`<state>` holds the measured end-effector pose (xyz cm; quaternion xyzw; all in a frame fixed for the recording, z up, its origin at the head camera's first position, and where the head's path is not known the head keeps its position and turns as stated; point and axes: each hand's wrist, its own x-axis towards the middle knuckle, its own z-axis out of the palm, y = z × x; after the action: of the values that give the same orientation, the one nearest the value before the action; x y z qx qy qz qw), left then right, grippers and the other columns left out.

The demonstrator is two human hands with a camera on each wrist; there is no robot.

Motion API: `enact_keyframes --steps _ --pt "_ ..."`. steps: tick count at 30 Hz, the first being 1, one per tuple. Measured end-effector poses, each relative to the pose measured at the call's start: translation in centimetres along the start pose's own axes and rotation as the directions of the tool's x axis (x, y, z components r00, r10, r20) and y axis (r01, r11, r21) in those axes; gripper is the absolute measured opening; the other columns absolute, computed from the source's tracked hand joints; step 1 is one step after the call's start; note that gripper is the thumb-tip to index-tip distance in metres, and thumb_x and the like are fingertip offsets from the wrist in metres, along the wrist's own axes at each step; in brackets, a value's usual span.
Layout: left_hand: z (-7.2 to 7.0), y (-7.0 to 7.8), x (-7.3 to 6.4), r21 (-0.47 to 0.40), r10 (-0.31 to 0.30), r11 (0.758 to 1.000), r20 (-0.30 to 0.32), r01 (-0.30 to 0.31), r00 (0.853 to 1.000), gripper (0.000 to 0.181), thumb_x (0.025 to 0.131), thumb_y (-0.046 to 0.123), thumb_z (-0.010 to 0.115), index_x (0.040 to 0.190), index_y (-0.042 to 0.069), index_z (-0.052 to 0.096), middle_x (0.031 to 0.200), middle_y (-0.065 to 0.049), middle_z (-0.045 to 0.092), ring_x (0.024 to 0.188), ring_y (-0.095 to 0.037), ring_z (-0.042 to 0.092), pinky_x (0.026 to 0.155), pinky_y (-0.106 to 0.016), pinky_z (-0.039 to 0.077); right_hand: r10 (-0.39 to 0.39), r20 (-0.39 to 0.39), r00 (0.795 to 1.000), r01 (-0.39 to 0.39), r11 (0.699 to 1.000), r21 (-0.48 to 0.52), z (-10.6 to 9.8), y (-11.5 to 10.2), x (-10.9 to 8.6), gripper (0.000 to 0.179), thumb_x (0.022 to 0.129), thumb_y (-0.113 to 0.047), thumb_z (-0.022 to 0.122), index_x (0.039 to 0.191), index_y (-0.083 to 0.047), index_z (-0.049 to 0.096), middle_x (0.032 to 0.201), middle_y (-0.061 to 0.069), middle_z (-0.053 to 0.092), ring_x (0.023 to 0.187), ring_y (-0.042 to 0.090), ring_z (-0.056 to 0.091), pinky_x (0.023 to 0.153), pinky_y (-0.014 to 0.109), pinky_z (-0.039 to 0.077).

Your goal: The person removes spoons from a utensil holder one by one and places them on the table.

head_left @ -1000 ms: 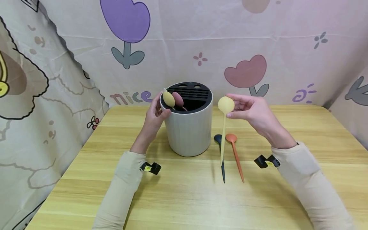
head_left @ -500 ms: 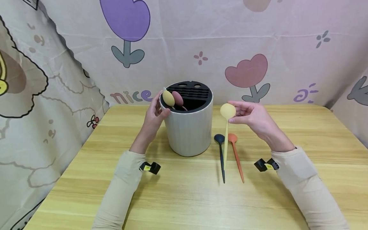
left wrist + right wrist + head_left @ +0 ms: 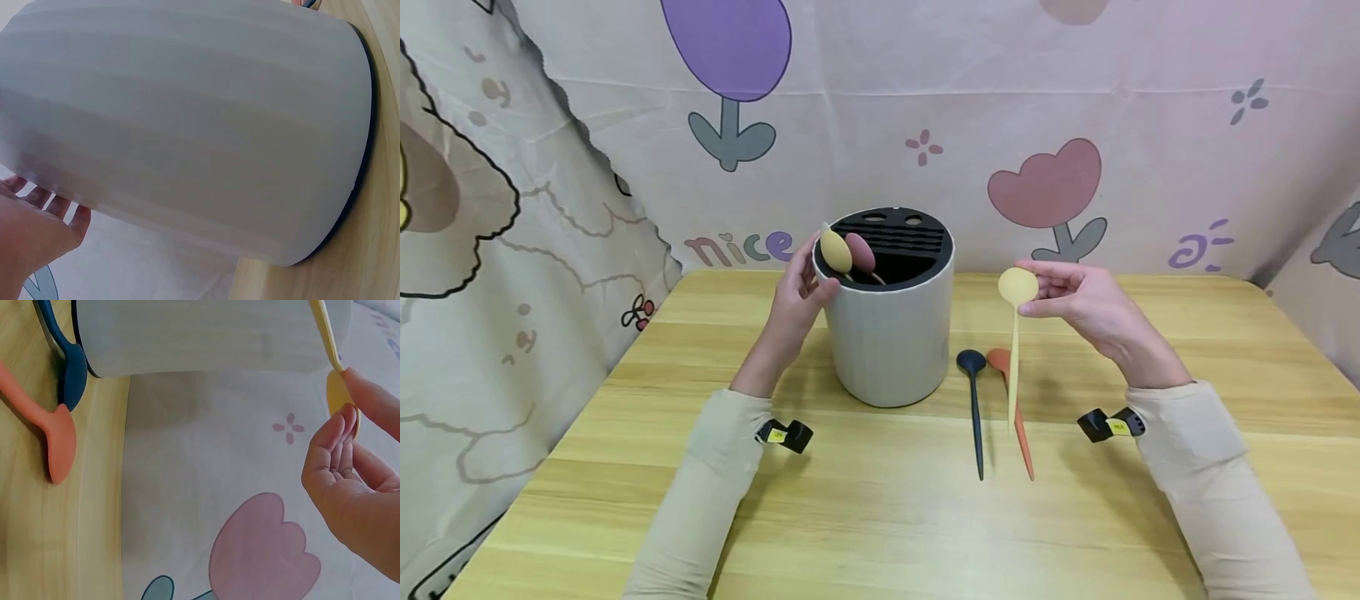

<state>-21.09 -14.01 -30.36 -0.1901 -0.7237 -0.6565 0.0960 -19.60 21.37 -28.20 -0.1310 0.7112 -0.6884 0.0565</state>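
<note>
A pale ribbed utensil holder (image 3: pixel 887 342) with a black slotted lid (image 3: pixel 917 275) stands upright on the table. My left hand (image 3: pixel 793 304) grips its left side near the top, thumb at the front of the rim; in the left wrist view the fingers (image 3: pixel 78 222) lie against its wall. A yellow spoon head (image 3: pixel 836 252) and a pink one (image 3: pixel 859 252) stick out of the large opening. To the right of the holder, my right hand (image 3: pixel 1093 308) pinches a pale yellow spoon (image 3: pixel 1017 287) by its head, handle hanging down above the table.
A dark blue spoon (image 3: pixel 972 362) and an orange spoon (image 3: pixel 1025 450) lie side by side on the wooden table (image 3: pixel 880 517), right of the holder. The hanging handle overlaps the orange spoon in the head view. A printed cloth (image 3: pixel 865 100) hangs behind the table.
My right hand has moved to the right and slightly down with the pale yellow spoon, away from the holder. My left hand keeps its grip on the holder.
</note>
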Motion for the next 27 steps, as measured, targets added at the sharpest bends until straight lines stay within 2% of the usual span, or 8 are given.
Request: enact_keyframes --steps 5,9,15,20,27 --pt "-0.2 -0.1 -0.2 0.004 -0.009 1.0 -0.003 0.009 1.0 0.125 0.063 0.079 0.068 0.153 0.006 0.021 0.157 -0.009 0.025 0.143 -0.017 0.023 0.115 -0.038 0.02 0.02 0.033 0.999 -0.02 1.0 -0.009 0.0 0.7 0.1 0.049 0.079 0.012 0.072 0.124 -0.004 0.062 0.09 -0.001 0.071 0.082 0.011 0.063 0.08 0.02 0.051" --pt "-0.4 -0.2 -0.4 -0.003 -0.012 1.0 0.002 0.012 1.0 0.124 0.064 0.078 0.068 0.153 0.006 0.021 0.157 -0.009 0.025 0.143 -0.017 0.023 0.115 -0.038 0.019 0.038 0.06 0.997 -0.036 0.998 -0.044 -0.1 1.4 -0.1 0.052 0.079 0.011 0.072 0.129 0.001 0.058 0.089 -0.001 0.07 0.082 0.011 0.062 0.08 0.021 0.05" --pt "-0.6 -0.3 -0.4 -0.001 -0.011 1.0 0.0 0.011 1.0 0.122 0.065 0.077 0.068 0.153 0.007 0.022 0.157 -0.007 0.025 0.143 -0.017 0.023 0.115 -0.04 0.019 0.067 0.081 0.994 -0.06 0.994 -0.094 -0.5 2.3 -0.1 0.06 0.081 0.011 0.07 0.136 0.014 0.045 0.091 -0.002 0.068 0.084 0.01 0.061 0.08 0.021 0.051" --pt "-0.4 -0.3 -0.3 0.001 -0.012 1.0 0.016 0.012 1.0 0.121 0.065 0.077 0.067 0.154 0.008 0.022 0.157 -0.007 0.025 0.143 -0.017 0.022 0.116 -0.042 0.018 0.124 0.092 0.988 -0.107 0.98 -0.165 -1.2 2.8 -0.4 0.063 0.082 0.008 0.07 0.138 0.015 0.041 0.092 -0.004 0.068 0.086 0.008 0.061 0.082 0.02 0.051" --pt "0.0 -0.2 0.0 -0.024 0.001 1.0 0.016 0.0 1.0 0.122 0.064 0.078 0.068 0.153 0.008 0.022 0.156 -0.008 0.027 0.143 -0.017 0.024 0.115 -0.042 0.019 0.144 0.1 0.985 -0.117 0.965 -0.235 -2.6 3.4 -0.6 0.065 0.081 0.004 0.073 0.138 0.013 0.042 0.096 -0.004 0.067 0.089 0.008 0.06 0.082 0.02 0.05"
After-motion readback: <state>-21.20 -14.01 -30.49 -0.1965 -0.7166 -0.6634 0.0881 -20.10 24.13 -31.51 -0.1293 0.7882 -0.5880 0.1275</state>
